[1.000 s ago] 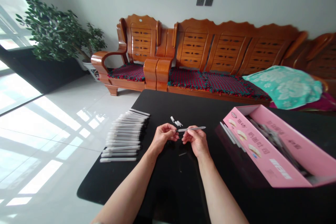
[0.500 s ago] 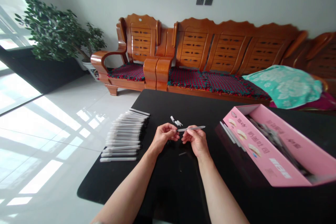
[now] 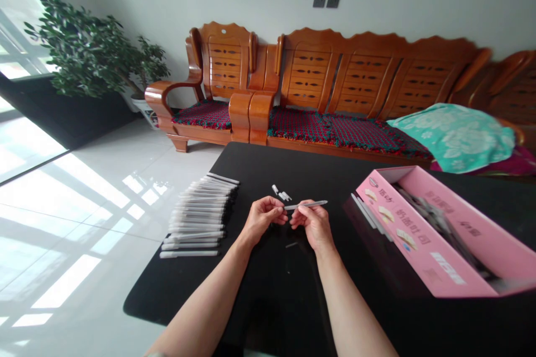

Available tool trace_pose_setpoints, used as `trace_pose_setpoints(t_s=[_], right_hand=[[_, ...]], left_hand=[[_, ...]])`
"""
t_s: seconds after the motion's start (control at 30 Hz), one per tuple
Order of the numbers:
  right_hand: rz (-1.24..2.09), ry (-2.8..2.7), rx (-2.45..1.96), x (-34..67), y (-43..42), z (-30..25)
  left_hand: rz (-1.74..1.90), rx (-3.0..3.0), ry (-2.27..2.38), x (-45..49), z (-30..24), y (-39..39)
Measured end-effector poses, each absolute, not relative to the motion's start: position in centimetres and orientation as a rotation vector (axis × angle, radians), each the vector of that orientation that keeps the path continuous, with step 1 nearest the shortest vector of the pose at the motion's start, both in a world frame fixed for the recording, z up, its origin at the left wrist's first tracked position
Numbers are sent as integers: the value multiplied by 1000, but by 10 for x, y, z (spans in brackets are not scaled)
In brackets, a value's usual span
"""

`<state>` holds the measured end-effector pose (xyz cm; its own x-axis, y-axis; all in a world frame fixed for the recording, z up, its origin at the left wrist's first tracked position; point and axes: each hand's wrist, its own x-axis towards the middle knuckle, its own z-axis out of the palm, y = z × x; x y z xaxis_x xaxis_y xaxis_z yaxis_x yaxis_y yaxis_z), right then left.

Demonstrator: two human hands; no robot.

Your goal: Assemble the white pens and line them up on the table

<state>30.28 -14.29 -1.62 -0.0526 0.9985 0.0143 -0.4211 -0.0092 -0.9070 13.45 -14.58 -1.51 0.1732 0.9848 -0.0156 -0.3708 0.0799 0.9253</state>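
Note:
Between my two hands a slim whitish pen lies nearly level above the black table. My right hand pinches its barrel between thumb and fingers, and the tip points right. At the pen's other end, my left hand has its thumb and fingers closed on the end. A few small white pen caps lie on the table just beyond my hands. Left of them is a long row of similar pens, laid side by side with their dark ends to the right.
A pink box with dark contents stands at the right, with a few white pens along its near side. Behind the table is a wooden sofa with a turquoise cloth. A potted plant stands at the left.
Hardly anything differs. My left fingers have shifted very slightly at the pen's end; the pen and my right hand stay in place.

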Motion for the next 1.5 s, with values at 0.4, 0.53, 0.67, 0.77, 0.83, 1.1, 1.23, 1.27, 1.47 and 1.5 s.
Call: trace_pose_setpoints(t_s=[0.4, 0.53, 0.67, 0.77, 0.83, 1.1, 1.23, 1.27, 1.47, 1.5], right_hand=[[1430, -915, -843, 302, -143, -18], [1429, -915, -843, 302, -143, -16], [1415, -915, -847, 302, -143, -16], [1412, -917, -847, 303, -143, -15], [1414, -918, -852, 303, -143, -16], [1420, -918, -848, 302, -143, -16], [1420, -906, -853, 302, -143, -16], [1421, -907, -854, 302, -143, -16], [1423, -916, -849, 303, -142, -17], [1423, -913, -850, 303, -142, -17]], left_hand=[[1159, 1103, 993, 132, -18, -143], [1195, 1144, 969, 133, -19, -143], [1230, 1148, 949, 134, -15, -144], [1253, 1155, 996, 133, -15, -145], [1229, 1201, 1058, 132, -17, -145], [1207, 1232, 1020, 133, -17, -144], [1269, 1196, 999, 133, -15, -144], [1258, 1212, 1025, 133, -15, -144], [1136, 1315, 1092, 130, -17, -145], [1150, 1306, 1073, 131, -16, -145]])
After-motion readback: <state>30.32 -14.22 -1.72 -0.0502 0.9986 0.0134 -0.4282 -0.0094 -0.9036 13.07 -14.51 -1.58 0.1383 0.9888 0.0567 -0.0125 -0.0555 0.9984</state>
